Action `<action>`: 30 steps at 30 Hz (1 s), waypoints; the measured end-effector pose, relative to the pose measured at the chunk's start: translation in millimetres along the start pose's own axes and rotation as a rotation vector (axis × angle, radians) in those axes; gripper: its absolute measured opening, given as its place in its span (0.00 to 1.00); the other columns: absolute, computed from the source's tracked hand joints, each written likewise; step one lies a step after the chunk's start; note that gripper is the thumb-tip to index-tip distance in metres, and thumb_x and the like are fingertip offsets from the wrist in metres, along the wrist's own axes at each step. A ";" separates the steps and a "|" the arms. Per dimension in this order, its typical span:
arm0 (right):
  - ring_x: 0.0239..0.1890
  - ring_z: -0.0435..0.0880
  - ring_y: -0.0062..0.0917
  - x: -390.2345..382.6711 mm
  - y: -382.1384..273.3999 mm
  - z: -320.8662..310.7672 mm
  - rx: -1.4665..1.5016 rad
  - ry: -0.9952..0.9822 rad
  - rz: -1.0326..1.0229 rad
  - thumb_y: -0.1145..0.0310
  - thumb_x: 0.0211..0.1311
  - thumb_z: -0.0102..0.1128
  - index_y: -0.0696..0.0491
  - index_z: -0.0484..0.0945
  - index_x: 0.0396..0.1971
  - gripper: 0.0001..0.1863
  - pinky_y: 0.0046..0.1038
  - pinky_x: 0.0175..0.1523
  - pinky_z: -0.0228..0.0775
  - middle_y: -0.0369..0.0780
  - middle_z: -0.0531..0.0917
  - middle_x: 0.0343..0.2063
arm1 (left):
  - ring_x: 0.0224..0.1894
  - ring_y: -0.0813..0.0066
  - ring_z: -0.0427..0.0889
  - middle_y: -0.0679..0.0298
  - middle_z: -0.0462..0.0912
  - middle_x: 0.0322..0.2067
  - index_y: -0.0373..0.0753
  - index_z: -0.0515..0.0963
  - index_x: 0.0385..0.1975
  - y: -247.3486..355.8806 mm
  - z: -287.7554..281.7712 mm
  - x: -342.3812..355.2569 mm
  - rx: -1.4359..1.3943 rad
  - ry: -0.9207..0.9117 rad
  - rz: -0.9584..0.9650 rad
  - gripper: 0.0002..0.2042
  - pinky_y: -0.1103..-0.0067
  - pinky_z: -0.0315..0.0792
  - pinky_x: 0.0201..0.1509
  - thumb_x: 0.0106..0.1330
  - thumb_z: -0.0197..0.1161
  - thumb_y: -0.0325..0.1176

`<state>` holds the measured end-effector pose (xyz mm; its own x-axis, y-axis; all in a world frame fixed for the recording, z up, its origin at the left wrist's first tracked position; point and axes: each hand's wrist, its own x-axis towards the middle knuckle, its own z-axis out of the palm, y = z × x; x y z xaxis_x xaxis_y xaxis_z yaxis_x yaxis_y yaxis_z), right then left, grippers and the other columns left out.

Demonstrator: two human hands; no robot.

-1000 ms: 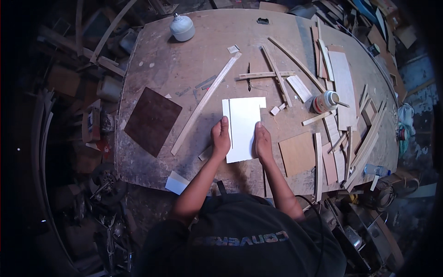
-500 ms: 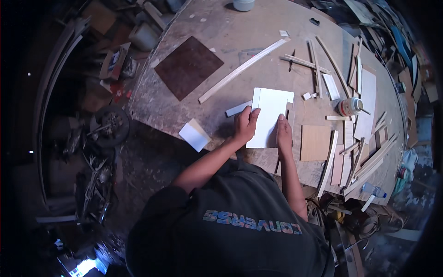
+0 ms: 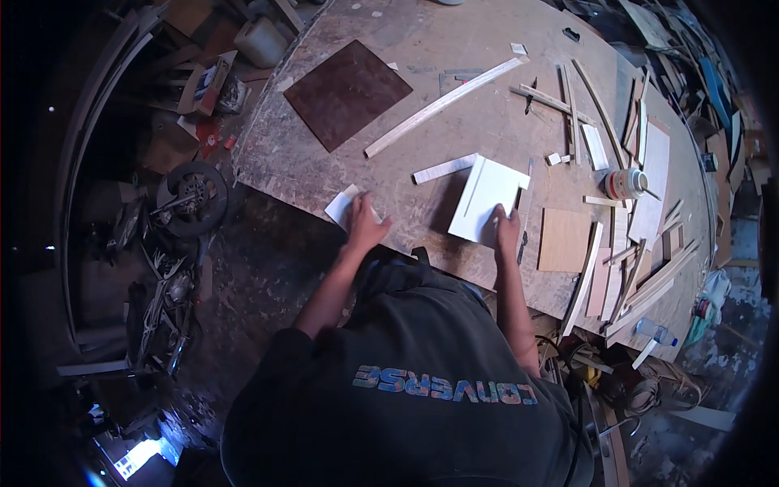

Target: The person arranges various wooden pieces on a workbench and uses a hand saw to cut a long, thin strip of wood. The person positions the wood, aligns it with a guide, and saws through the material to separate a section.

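My right hand (image 3: 506,230) grips the lower right edge of a white rectangular panel (image 3: 489,199), thumb on its face. A thin strip runs along the panel's left side, and a small piece juts from its upper right corner. My left hand (image 3: 367,223) is over a small white sheet or board (image 3: 341,207) at the table's near edge. Its thumb is spread from the fingers, which touch or hover just above that piece; the contact is partly hidden. A pale flat strip (image 3: 442,169) lies by the panel's upper left.
The wooden worktable (image 3: 454,105) carries a dark brown square board (image 3: 347,95), a long wood strip (image 3: 446,105) and a jar (image 3: 625,184) with a tool in it. Several wood strips and a tan square board (image 3: 565,240) lie at right. A motorcycle wheel (image 3: 193,199) stands at left.
My left hand has let go of the white panel and moved left to the small white piece. The panel, now in my right hand alone, has tilted.
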<state>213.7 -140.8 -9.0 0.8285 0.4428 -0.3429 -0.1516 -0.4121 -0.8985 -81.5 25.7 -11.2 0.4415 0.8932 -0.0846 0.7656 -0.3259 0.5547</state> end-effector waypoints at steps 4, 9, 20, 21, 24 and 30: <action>0.38 0.80 0.28 17.5 21.7 -17.9 -0.122 0.078 0.030 0.57 0.67 0.60 0.62 0.78 0.46 0.21 0.32 0.48 0.71 0.43 0.84 0.37 | 0.77 0.37 0.39 0.38 0.43 0.73 0.45 0.43 0.75 -31.7 -24.4 -10.5 0.282 -0.221 -0.207 0.65 0.46 0.36 0.76 0.39 0.84 0.50; 0.38 0.79 0.24 51.4 50.2 -16.1 -0.126 -0.067 0.017 0.59 0.65 0.61 0.60 0.79 0.44 0.19 0.29 0.45 0.71 0.41 0.83 0.35 | 0.77 0.38 0.36 0.38 0.39 0.74 0.47 0.40 0.76 -40.8 -31.4 -9.4 0.317 -0.229 -0.184 0.69 0.45 0.34 0.76 0.35 0.85 0.50; 0.46 0.86 0.45 98.3 27.2 64.4 -0.229 -0.114 -0.134 0.63 0.58 0.54 0.65 0.75 0.49 0.24 0.38 0.53 0.75 0.56 0.85 0.43 | 0.75 0.38 0.45 0.39 0.47 0.70 0.49 0.44 0.75 -29.6 -40.2 4.3 0.350 -0.276 -0.160 0.66 0.49 0.44 0.74 0.32 0.83 0.46; 0.51 0.84 0.50 104.5 31.0 70.6 -0.278 -0.150 -0.133 0.61 0.58 0.56 0.64 0.75 0.50 0.25 0.41 0.56 0.74 0.58 0.84 0.45 | 0.74 0.38 0.45 0.39 0.47 0.70 0.49 0.44 0.75 -26.9 -40.1 8.4 0.352 -0.289 -0.147 0.66 0.49 0.44 0.74 0.32 0.83 0.46; 0.53 0.80 0.56 101.0 16.0 81.2 -0.461 -0.298 -0.100 0.58 0.56 0.61 0.62 0.73 0.55 0.30 0.44 0.59 0.72 0.60 0.81 0.48 | 0.75 0.38 0.45 0.37 0.49 0.70 0.48 0.48 0.73 -29.7 -38.8 8.5 0.341 -0.294 -0.143 0.63 0.47 0.41 0.74 0.32 0.81 0.45; 0.55 0.74 0.53 39.5 -6.2 32.9 -0.740 0.188 -0.281 0.61 0.53 0.64 0.55 0.73 0.59 0.32 0.47 0.60 0.70 0.57 0.74 0.53 | 0.76 0.36 0.41 0.35 0.47 0.71 0.47 0.50 0.73 -31.8 -31.4 1.8 0.332 -0.250 -0.154 0.59 0.45 0.37 0.75 0.36 0.79 0.47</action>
<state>229.6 -94.5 -26.0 0.8693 0.4938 -0.0206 0.4165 -0.7544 -0.5073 -119.7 47.4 -3.1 0.3789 0.8503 -0.3653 0.9220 -0.3131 0.2277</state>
